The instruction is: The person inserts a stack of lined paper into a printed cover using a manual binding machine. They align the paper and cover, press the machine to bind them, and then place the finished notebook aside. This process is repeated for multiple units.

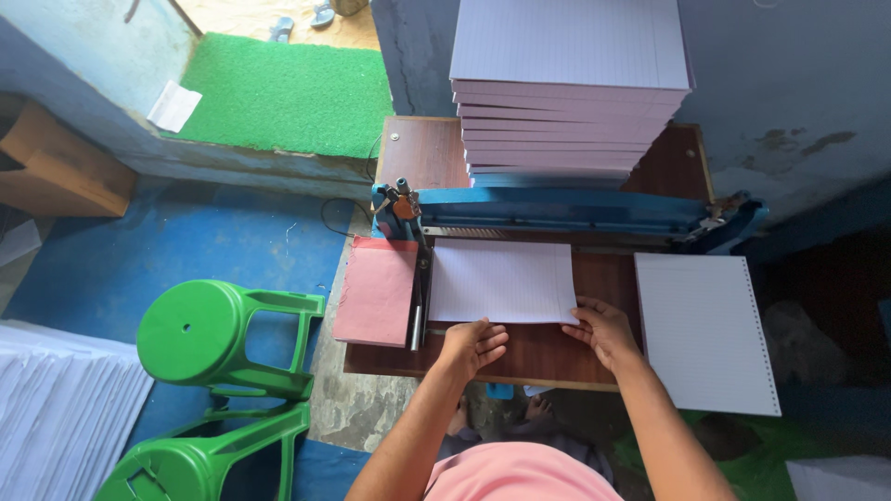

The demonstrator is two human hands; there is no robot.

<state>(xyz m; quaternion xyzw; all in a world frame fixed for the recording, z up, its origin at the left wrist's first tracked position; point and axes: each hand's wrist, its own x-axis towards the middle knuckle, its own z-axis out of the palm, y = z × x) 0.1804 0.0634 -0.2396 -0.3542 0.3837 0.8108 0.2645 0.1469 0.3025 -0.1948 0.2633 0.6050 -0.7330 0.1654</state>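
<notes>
Fingers of both hands (left hand (473, 341), right hand (601, 327)) curl loosely, touching the lined paper stack (502, 280)

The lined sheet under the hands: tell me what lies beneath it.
The lined sheet lies on the brown wooden table, its far edge at the blue machine. Left hand and right hand press its near edge. Whether more sheets lie beneath cannot be told.

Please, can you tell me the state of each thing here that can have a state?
Left hand: open, fingers on sheet's near edge.
Right hand: fingers on sheet's near corner.
Sheet: flat, pushed under machine.
Machine: bar down.
Paper stack: tall, slightly uneven.
Punched sheets: flat, overhanging table.
Stools: stacked, tipped.
</notes>
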